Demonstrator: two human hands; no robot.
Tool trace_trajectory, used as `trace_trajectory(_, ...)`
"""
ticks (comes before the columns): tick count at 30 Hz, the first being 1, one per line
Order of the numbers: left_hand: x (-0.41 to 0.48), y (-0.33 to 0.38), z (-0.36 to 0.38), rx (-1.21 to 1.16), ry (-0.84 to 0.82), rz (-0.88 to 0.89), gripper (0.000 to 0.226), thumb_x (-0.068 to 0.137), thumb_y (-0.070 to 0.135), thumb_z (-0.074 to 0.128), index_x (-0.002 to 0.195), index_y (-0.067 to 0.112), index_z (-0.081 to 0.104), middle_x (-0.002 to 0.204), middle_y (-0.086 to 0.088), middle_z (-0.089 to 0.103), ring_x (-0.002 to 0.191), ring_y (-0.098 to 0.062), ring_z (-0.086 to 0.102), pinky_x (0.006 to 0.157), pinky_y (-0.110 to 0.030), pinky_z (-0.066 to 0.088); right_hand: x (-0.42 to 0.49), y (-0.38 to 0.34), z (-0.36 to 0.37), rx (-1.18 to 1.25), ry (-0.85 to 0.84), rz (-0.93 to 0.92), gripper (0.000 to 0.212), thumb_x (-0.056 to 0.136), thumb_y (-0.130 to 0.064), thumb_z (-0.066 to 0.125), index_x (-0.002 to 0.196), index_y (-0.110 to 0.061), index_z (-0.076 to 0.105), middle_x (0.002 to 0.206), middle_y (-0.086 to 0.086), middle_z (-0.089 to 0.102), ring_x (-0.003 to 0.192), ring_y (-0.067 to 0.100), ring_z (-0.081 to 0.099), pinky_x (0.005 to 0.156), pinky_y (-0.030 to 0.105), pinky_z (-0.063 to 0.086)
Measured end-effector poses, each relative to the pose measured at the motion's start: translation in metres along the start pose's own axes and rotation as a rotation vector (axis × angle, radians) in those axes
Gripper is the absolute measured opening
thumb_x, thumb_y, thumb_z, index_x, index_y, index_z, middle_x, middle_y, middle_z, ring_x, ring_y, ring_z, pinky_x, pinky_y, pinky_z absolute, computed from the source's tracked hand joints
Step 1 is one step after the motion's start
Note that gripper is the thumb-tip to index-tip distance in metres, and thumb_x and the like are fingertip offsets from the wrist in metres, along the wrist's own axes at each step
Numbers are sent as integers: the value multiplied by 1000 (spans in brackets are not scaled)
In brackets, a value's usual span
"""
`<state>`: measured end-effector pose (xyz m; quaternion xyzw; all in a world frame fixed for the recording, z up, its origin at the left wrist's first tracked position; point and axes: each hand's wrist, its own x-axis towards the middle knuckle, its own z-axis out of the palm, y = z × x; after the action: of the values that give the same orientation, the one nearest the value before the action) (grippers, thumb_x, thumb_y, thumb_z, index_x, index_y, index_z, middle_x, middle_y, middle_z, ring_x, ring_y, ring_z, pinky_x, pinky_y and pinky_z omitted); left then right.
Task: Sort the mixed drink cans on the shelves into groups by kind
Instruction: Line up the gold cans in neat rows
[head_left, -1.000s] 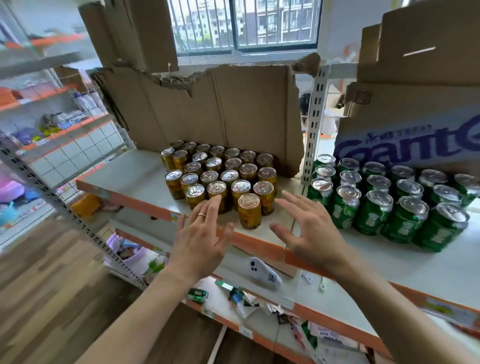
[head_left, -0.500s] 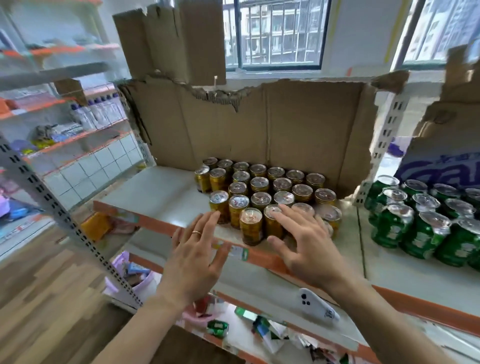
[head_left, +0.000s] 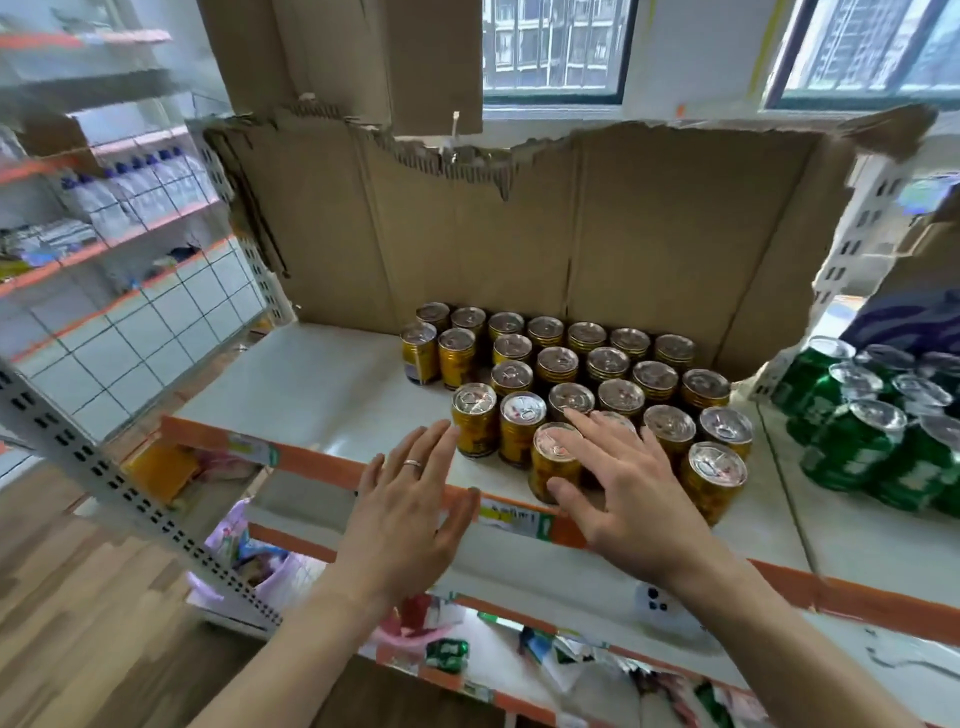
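Observation:
Several gold cans (head_left: 605, 371) stand in rows on the white shelf (head_left: 311, 384), against a cardboard back. A group of green cans (head_left: 857, 441) stands on the neighbouring shelf section to the right. My left hand (head_left: 410, 499) hovers flat with fingers spread by the shelf's orange front edge, its fingertips close to the leftmost front gold can (head_left: 474, 420). My right hand (head_left: 623, 488) reaches over the front row with fingers spread, above one front gold can (head_left: 555, 460); it holds nothing.
Torn cardboard (head_left: 519, 234) walls the shelf's back and sides. A white perforated upright (head_left: 852, 244) separates the two sections. The shelf's left half is bare. A white phone (head_left: 657, 605) lies on the lower shelf among packets. More racks stand at left.
The view has swung left and closer to the gold cans. Both hands have moved forward to the front row, the right one now over a front can.

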<state>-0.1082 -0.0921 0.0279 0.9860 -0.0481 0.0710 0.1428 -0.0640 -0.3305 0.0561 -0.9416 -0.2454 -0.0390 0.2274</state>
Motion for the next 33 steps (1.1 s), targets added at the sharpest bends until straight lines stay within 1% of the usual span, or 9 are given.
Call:
trace_trajectory(5, 43, -9, 12, 18, -9, 51, 73, 93, 66, 9, 157, 32, 8, 164, 14, 12, 151, -8, 8, 122, -43, 19, 33, 16, 0, -11, -13, 42, 65, 87, -60, 35, 149, -37, 34, 159, -16, 22, 149, 8, 11, 122, 50, 5)
trace_trajectory(11, 100, -19, 12, 12, -32, 78, 71, 92, 64, 11, 156, 32, 18, 164, 13, 16, 150, -10, 14, 120, -45, 23, 91, 37, 6, 4, -42, 76, 65, 87, -55, 38, 147, -32, 39, 158, -10, 30, 147, 12, 20, 120, 43, 17)
trace_trajectory(16, 140, -28, 11, 16, -4, 88, 64, 97, 59, 20, 153, 29, 29, 162, 10, 26, 149, -11, 19, 119, -39, 24, 132, 54, 6, -28, -58, 72, 53, 95, -47, 49, 145, -31, 43, 155, -12, 35, 145, 11, 24, 118, 46, 20)
trace_trajectory(19, 162, -32, 13, 22, -4, 104, 61, 97, 53, 18, 148, 29, 40, 158, 7, 34, 147, -17, 28, 115, -47, 31, 148, 59, 6, -58, -26, 78, 44, 95, -39, 55, 137, -29, 52, 149, -12, 44, 140, 12, 33, 116, 41, 22)
trace_trajectory(21, 179, -37, 13, 30, -21, 125, 61, 96, 48, 15, 145, 28, 46, 156, 6, 38, 145, -21, 31, 113, -50, 32, 158, 64, 6, -89, -48, 106, 42, 94, -37, 56, 135, -30, 53, 148, -10, 45, 140, 13, 33, 114, 41, 21)
trace_trajectory(24, 211, -45, 15, 58, -80, 149, 50, 99, 36, 27, 146, 29, 45, 157, 5, 37, 147, -23, 28, 116, -52, 26, 175, 71, 8, -173, -112, 175, 47, 93, -35, 58, 139, -31, 49, 151, -8, 42, 141, 17, 31, 112, 45, 24)
trace_trajectory(26, 230, -48, 17, 91, -126, 164, 45, 103, 32, 37, 147, 31, 42, 158, 5, 34, 148, -23, 24, 120, -54, 18, 184, 73, 9, -220, -153, 227, 49, 91, -34, 61, 138, -29, 50, 147, -5, 46, 137, 22, 35, 109, 48, 29)
trace_trajectory(30, 260, -53, 23, 188, -183, 278, 45, 98, 40, 50, 143, 36, 47, 155, 5, 40, 147, -22, 28, 120, -61, 1, 197, 76, 14, -272, -243, 360, 50, 87, -43, 65, 134, -29, 52, 135, -3, 55, 130, 24, 39, 103, 48, 30)
trace_trajectory(33, 277, -56, 27, 224, -219, 351, 46, 95, 45, 54, 140, 37, 48, 152, 4, 44, 144, -23, 34, 116, -65, -5, 205, 73, 16, -299, -272, 422, 52, 84, -51, 67, 128, -28, 54, 127, 2, 57, 128, 25, 37, 98, 45, 28)
